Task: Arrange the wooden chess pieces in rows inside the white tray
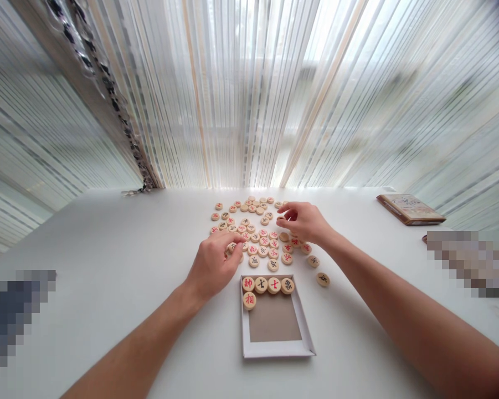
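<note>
The right hand [301, 220] pinched a pale wooden disc [280, 218] right of the scattered discs [273, 254]; I couldn't tell if the left hand [216, 259] gripped any. The near, shallow box [278, 349] held five discs [261, 285], four along its far edge, with red or black characters.

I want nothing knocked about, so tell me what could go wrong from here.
The left hand is low over the crowded pieces, so a small sideways move might scatter some.

A stray piece lies beside the right forearm, which could sweep it away if the arm shifts inward.

The five pieces in the shallow tray leave much of its floor bare, so a bump might slide them out of line.
</note>
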The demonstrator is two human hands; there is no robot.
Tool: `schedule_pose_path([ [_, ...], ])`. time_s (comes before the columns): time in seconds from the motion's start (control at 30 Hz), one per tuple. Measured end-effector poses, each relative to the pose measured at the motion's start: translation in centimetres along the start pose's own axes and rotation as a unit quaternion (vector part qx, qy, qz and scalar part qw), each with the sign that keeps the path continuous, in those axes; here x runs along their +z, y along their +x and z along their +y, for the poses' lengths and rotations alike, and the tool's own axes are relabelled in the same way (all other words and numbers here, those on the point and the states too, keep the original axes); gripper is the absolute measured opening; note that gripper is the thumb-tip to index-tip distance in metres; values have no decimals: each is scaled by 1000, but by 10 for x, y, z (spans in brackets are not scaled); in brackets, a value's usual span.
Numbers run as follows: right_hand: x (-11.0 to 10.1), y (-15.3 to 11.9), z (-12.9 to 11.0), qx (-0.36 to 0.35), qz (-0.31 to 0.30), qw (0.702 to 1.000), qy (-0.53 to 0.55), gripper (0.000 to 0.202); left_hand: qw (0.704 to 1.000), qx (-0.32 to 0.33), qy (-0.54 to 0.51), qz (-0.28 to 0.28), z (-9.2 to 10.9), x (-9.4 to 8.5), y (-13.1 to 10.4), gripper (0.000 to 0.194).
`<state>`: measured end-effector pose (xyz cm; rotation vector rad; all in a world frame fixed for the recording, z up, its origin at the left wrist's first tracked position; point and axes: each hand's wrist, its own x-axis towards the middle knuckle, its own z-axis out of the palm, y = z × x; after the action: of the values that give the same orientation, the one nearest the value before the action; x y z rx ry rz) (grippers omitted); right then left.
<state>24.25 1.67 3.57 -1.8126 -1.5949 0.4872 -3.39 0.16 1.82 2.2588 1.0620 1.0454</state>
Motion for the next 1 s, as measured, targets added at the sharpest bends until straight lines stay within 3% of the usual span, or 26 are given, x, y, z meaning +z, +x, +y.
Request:
schedule_pose_path([
  [0.2, -7, -37, -27, 2, -18, 986, 167, 41, 999, -10, -32, 6, 7, 1, -1, 17],
  [0.27, 1, -56, -36, 36, -37, 943, 329, 47, 998, -17, -58, 1, 12, 3, -2, 15],
  [0.37, 15, -85, -43, 93, -71, 897, 427, 48, 987, -39, -154, -17, 22, 5, -6, 21],
  [0.63, 32, -114, -37, 97, -29, 889, 447, 38, 953, -39, -299, -15, 38, 12, -15, 16],
  [0.83, 33, -115, -34, 96, -47, 884, 455, 35, 954, -44, -295, 17, 35, 14, -17, 16],
  [1.0, 27, -115, -35, 82, -76, 882, 458, 32, 943, -75, -323, -8, 41, 10, -16, 17],
])
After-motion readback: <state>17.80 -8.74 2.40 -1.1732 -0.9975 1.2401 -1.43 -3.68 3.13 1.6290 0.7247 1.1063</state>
